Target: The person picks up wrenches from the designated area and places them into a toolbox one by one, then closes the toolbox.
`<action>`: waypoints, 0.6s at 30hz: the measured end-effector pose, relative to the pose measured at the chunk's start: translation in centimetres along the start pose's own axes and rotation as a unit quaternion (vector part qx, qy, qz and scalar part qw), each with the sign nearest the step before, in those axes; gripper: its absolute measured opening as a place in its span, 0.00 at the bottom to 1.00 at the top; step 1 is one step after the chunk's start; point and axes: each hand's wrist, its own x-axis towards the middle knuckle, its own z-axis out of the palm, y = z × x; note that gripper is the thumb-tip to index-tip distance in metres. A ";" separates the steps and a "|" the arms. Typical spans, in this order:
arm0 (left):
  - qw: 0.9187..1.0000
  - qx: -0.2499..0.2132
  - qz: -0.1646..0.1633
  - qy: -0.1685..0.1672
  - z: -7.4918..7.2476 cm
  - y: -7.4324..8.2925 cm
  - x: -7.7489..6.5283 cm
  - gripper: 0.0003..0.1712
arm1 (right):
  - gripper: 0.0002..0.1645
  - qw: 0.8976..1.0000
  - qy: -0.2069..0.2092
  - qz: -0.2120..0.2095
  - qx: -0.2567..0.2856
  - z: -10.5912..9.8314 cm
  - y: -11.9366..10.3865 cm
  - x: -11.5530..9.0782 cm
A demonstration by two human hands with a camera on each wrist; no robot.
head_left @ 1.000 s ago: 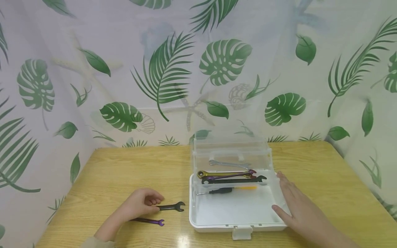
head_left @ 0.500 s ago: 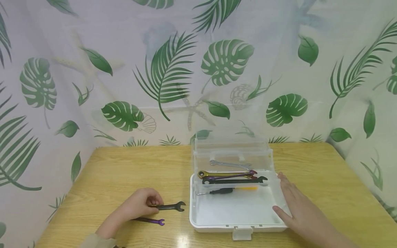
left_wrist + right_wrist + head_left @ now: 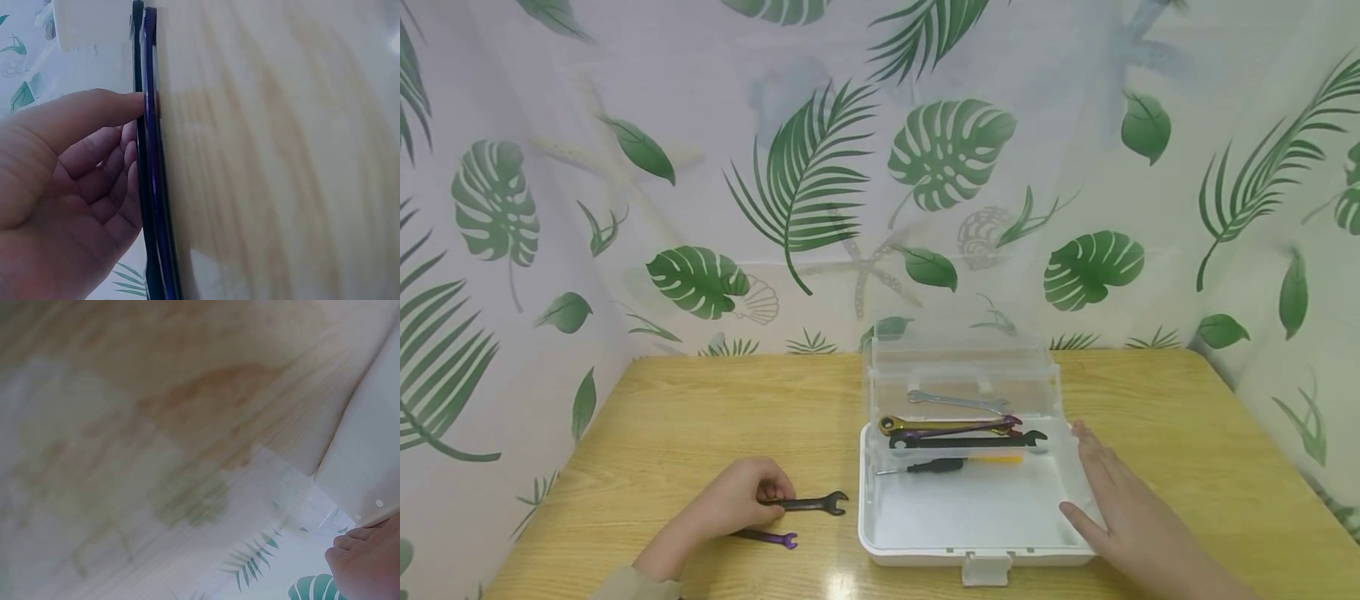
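Observation:
My left hand pinches a black open-end wrench lying on the table left of the box. A purple wrench lies just in front of it, its rear part hidden by the hand. In the left wrist view, the thumb and curled fingers meet at the black wrench, behind the purple wrench. My right hand rests with straight fingers against the right wall of a white toolbox. Only part of the right hand shows in the right wrist view.
The toolbox's clear lid stands raised at the back. Behind or under clear plastic lie a silver wrench, a gold ratchet wrench, a second purple wrench and a large black wrench. A screwdriver lies inside.
The left fingertips have drawn slightly closer together on the black wrench, which stays in place. The right hand keeps its place at the toolbox.

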 end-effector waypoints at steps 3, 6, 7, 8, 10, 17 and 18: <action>1.000 0.009 0.001 -0.001 0.0 0.1 0.0 0.09 | 0.56 1.000 0.006 -0.007 -0.004 0.0 0.1 0.0; 1.000 0.015 0.004 -0.002 0.0 0.2 0.0 0.10 | 0.56 1.000 0.013 -0.015 -0.010 0.1 0.2 0.0; 1.000 0.016 0.005 -0.002 0.0 0.2 -0.1 0.10 | 0.55 1.000 0.016 -0.019 -0.011 0.2 0.2 0.0; 1.000 0.018 0.006 -0.003 0.0 0.2 -0.1 0.10 | 0.55 1.000 0.016 -0.018 -0.012 0.2 0.2 0.0; 1.000 0.016 0.010 -0.007 0.0 0.2 -0.1 0.11 | 0.55 1.000 0.012 -0.016 -0.010 0.2 0.2 0.0; 1.000 -0.008 0.013 -0.024 -0.2 0.2 0.0 0.09 | 0.55 1.000 0.004 -0.004 0.001 0.2 0.3 0.1; 1.000 -0.009 0.012 -0.025 -0.2 0.2 0.0 0.09 | 0.55 1.000 0.003 -0.002 0.001 0.2 0.3 0.2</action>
